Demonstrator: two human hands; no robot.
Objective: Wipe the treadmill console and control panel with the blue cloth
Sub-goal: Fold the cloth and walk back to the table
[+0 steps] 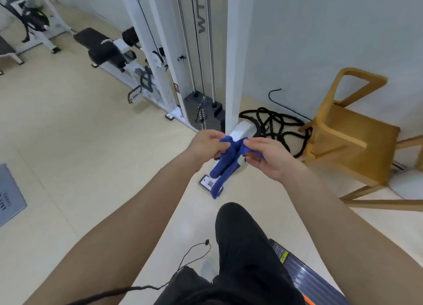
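Two hands were on one blue cloth [223, 165], held in the air in front of the person, above the floor [68, 133] near the base of the white cable machine [233, 53]. Left hand [206, 145] had its fingers [223, 145] pinched closed on the cloth's upper left corner; right hand [267, 154] had thumb and fingers closed on the upper right part. Rest of the cloth hung down in twisted folds.

Step in hand, my read: sorting the cloth out before wiping. To do it well: pull the two gripped corners apart to shake out the twist, then fold it into a flat pad so a broad clean face meets the console, not a rope-like bunch.

Treadmill console and control panel were not in view; only a dark ribbed edge with an orange strip [306, 279] at lower right, possibly the treadmill, cannot tell. So no wiping done yet by the look of it.

Count: one cloth, two hands, one wooden chair [350, 130], one coiled black rope [279, 126], one weight stack [203, 114], one grey mat [9, 195].
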